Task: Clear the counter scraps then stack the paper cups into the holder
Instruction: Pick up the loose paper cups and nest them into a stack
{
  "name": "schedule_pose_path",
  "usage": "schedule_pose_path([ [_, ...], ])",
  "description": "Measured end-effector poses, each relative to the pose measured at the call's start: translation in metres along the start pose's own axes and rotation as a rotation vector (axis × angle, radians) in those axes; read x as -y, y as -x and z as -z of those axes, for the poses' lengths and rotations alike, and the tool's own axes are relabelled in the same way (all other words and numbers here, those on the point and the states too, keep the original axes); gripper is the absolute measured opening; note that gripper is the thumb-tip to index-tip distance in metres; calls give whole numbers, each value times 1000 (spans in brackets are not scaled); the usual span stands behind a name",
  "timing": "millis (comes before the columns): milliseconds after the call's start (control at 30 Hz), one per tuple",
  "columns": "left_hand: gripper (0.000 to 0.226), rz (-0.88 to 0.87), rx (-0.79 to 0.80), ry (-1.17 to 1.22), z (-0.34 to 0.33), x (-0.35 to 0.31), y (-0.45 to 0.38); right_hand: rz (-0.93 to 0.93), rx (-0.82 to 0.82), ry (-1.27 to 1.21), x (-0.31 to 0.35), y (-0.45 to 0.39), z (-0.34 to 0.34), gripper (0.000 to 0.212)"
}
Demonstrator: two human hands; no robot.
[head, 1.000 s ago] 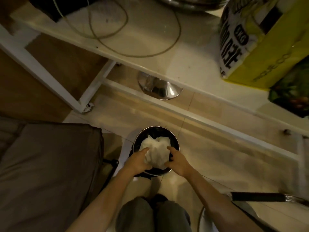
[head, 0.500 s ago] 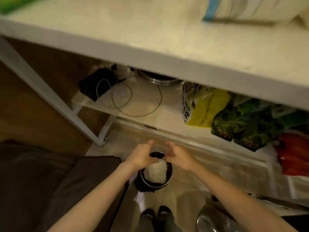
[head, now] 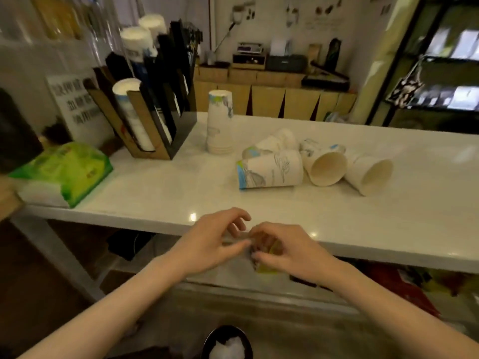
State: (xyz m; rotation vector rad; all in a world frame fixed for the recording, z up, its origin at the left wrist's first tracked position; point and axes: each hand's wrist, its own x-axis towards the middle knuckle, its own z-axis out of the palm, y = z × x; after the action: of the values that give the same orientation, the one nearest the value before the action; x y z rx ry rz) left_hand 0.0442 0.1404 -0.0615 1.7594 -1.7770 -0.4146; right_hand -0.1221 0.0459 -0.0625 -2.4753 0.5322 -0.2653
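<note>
My left hand (head: 215, 239) and my right hand (head: 282, 252) meet at the front edge of the white counter (head: 155, 193). The left hand's fingers are spread and hold nothing. The right hand's fingers are curled, and a brown-yellow patch shows inside them; I cannot tell whether it is held. Several paper cups lie on their sides mid-counter: a printed one (head: 272, 169), one with its mouth toward me (head: 326, 167), and a plain one (head: 370, 174). An upside-down cup stack (head: 220, 123) stands beside the black-and-wood cup holder (head: 155, 99), which holds cup columns.
A bin (head: 228, 343) with a white crumpled wad in it stands on the floor below my arms. A green tissue pack (head: 64, 169) lies at the counter's left end. A sign stands behind it. Bags fill the shelf under the counter.
My view has swung up from the floor bin to the counter top. Both hands let go of the white wad, which stays in the bin, and rose to the counter's front edge.
</note>
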Motion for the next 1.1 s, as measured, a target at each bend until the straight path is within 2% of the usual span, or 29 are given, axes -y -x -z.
schedule_pose_path([
  [267, 48, -192, -123, -171, 26, -40, -78, -64, -397, 49, -24, 5, 79, 36],
  [433, 56, -220, -163, -205, 23, -51, -116, -107, -525, 164, -57, -3, 112, 52],
  [600, 75, -178, -181, -319, 10, -45, -142, -131, -511, 358, -86, -21, 128, 74],
  [767, 103, -21, -162, -505, -8, -29, -157, -212, -433, 609, -102, -42, 132, 93],
  [933, 88, 4, -256, -586, -25, -15, -164, -380, -390, 666, -111, -62, 116, 105],
  [1100, 84, 28, -307, -553, -26, -14, -162, -411, -395, 687, -117, -70, 109, 93],
])
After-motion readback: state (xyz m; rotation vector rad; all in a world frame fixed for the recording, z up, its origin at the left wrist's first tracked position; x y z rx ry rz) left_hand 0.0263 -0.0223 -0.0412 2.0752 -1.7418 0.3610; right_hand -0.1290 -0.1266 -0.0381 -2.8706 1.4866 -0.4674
